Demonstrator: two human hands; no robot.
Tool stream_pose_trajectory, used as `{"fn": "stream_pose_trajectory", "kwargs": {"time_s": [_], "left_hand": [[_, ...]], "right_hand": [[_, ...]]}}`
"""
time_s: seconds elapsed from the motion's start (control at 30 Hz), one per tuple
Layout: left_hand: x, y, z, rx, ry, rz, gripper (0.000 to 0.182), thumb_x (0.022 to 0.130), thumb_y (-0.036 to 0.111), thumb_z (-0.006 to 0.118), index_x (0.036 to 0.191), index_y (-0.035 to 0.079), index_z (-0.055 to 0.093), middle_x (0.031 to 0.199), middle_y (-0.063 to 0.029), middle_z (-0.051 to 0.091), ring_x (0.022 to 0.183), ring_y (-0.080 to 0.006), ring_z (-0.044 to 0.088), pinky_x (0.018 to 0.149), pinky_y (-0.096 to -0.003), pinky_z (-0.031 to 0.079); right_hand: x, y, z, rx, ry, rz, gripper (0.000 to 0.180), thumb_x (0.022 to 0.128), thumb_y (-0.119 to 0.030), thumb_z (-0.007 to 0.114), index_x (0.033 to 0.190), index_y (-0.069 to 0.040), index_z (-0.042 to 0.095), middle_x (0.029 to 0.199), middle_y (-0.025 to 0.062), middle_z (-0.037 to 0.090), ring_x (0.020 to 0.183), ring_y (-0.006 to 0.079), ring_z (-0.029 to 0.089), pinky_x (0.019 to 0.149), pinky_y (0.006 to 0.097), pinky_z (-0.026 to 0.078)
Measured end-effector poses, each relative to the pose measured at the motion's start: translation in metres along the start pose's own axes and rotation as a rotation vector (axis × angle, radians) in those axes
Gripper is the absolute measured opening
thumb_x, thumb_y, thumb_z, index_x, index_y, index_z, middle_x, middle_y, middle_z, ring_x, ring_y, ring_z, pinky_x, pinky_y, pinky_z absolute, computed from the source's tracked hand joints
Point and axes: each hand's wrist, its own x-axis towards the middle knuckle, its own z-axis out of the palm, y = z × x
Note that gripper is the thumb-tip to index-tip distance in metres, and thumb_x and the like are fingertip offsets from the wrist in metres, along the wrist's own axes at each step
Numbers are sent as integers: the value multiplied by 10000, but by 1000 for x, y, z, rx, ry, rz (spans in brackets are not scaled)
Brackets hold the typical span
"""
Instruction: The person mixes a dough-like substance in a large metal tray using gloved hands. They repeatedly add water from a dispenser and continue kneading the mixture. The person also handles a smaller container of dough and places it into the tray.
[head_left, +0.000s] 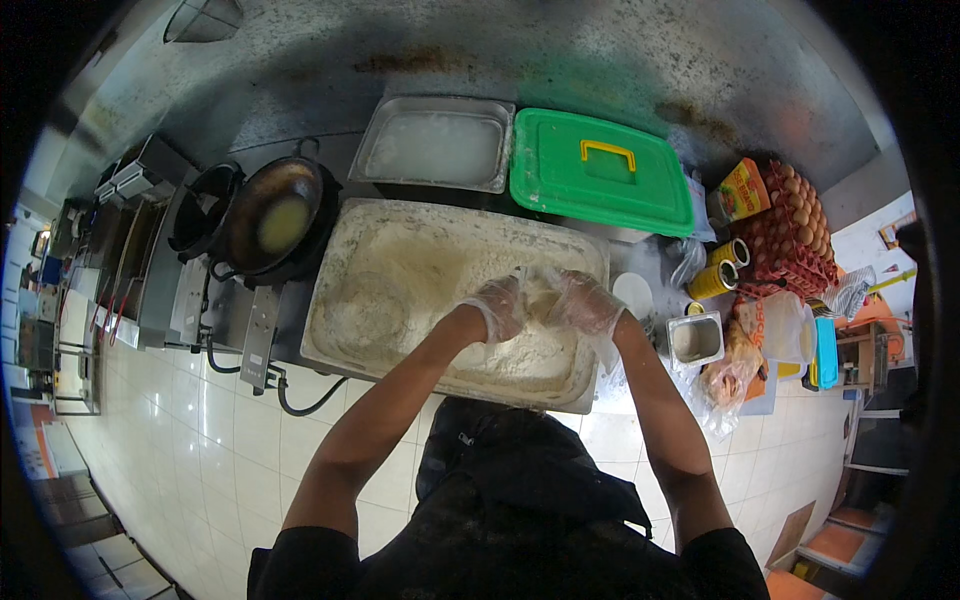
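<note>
A large metal pan (450, 388) of white flour (420, 262) lies in front of me. Over its right half, my left hand (502, 306) and my right hand (583, 300) come together, both in clear plastic gloves dusted with flour. Between them they hold a pale, flour-coated lump of food (541, 302); its exact kind cannot be told under the coating and the fingers. Loose flour is heaped just below the hands. At the pan's left, the flour forms a low rounded mound (366, 309).
Behind the pan stand a steel tray of cloudy liquid (439, 146) and a box with a green lid (600, 169). A wok with oil (281, 221) sits on a burner to the left. Right are yellow cans (712, 280), a small steel container (695, 339), bagged food (731, 375) and stacked eggs (799, 210).
</note>
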Motion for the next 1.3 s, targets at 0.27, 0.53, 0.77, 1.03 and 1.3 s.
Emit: {"fn": "stream_pose_trajectory", "kwargs": {"time_s": [0.27,0.53,0.77,1.03,1.3], "left_hand": [[5,-41,47,-54,-84,-201,785,627,375,674,1213,-81,416,1235,-253,455,1129,-322,475,938,-348,394],[32,-62,79,-27,-8,-295,700,625,359,664,1130,-80,456,1093,-246,553,1046,-331,533,894,-353,421],[17,-30,28,85,83,-265,458,655,301,691,977,2,563,963,-207,602,946,-321,582,838,-367,455],[8,-1,12,157,274,-143,242,684,115,594,900,4,586,950,-217,605,947,-346,580,786,-390,473],[-4,-29,21,104,93,-135,592,628,275,709,1092,-26,499,1076,-238,552,1019,-354,540,867,-379,441]], "right_hand": [[44,53,76,-179,98,292,609,727,-273,632,1216,33,436,1120,228,546,1060,325,527,930,345,404],[70,67,111,-212,186,209,521,759,-319,566,1166,-1,507,1164,223,523,1073,330,511,934,387,376],[19,-2,36,-563,195,47,369,685,-164,612,1003,14,557,943,195,587,912,352,555,800,423,437],[8,-13,35,-387,346,211,238,714,-168,561,913,-42,590,929,212,590,885,332,570,757,440,445],[-3,7,58,-987,8,-167,382,764,-110,509,1133,-11,516,1051,182,547,952,301,540,823,407,421]]}}
